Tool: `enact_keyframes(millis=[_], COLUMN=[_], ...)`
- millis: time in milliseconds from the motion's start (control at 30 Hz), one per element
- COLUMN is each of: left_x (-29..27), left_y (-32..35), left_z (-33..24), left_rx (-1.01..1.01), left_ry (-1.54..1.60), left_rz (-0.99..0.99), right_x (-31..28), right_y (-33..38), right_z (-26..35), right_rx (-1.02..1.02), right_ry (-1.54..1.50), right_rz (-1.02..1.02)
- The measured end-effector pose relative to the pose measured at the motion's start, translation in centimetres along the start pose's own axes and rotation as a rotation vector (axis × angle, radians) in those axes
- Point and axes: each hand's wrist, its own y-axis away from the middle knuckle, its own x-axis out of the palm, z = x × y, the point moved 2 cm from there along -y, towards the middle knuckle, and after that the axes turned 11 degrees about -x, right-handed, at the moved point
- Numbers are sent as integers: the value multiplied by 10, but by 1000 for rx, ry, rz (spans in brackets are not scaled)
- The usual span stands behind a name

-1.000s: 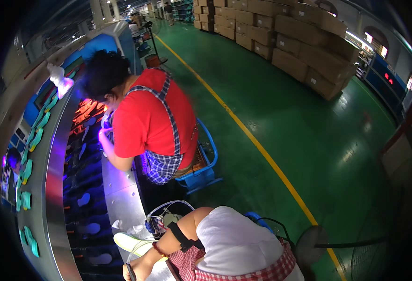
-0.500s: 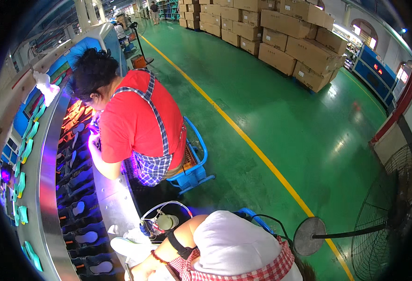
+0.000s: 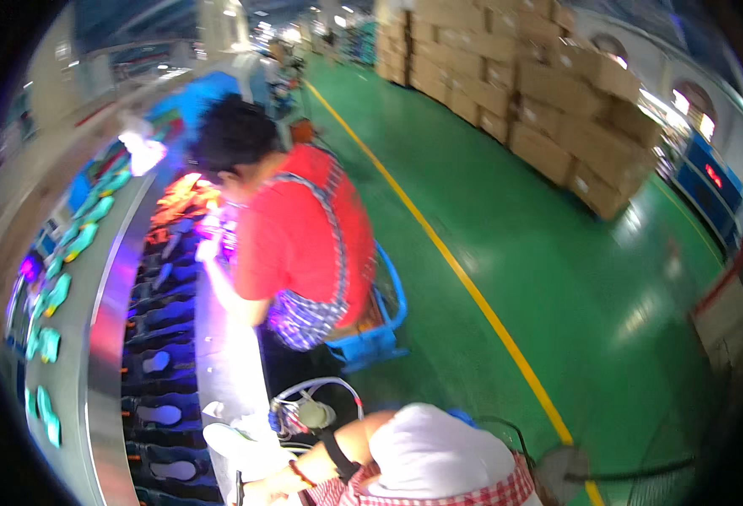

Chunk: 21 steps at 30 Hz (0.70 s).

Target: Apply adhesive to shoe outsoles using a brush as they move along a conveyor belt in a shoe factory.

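Note:
My right hand point(image 3: 263, 491) lies at the bottom edge, cut off by the frame and washed out by bright light. A thin dark rod point(image 3: 239, 487) stands beside its fingers; whether they grip it I cannot make out. The forearm wears a beaded bracelet point(image 3: 300, 474) and a dark band point(image 3: 338, 454), below a white sleeve point(image 3: 439, 447). Just beyond the hand is a rounded white object point(image 3: 229, 440), on the brightly lit ledge. Rows of dark shoe parts with pale sole shapes point(image 3: 160, 414) lie left of it. My left hand is out of view.
A co-worker in red point(image 3: 304, 236) sits on a blue seat point(image 3: 371, 344), hands at the line. Teal sole pieces point(image 3: 49, 346) line the metal strip. A pale jar point(image 3: 312, 414) and hoses stand near my arm. Stacked cartons point(image 3: 557, 93) and a fan's round base point(image 3: 561, 471) are right.
My view has swung left, so the co-worker, cartons and line sit farther right in the picture, now blurred. My right arm keeps nearly the same pose.

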Motion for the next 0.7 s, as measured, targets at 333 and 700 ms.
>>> enact_keyframes(millis=[333, 700], left_x=[-43, -115], left_y=[39, 105], left_z=[-16, -9], left_rx=[16, 234], left_ry=[-10, -376], left_rz=[-191, -529], right_x=[26, 105], right_y=[-7, -26], right_z=[9, 19], right_rx=[323, 432], right_ry=[-590, -820], right_rz=[-54, 110])
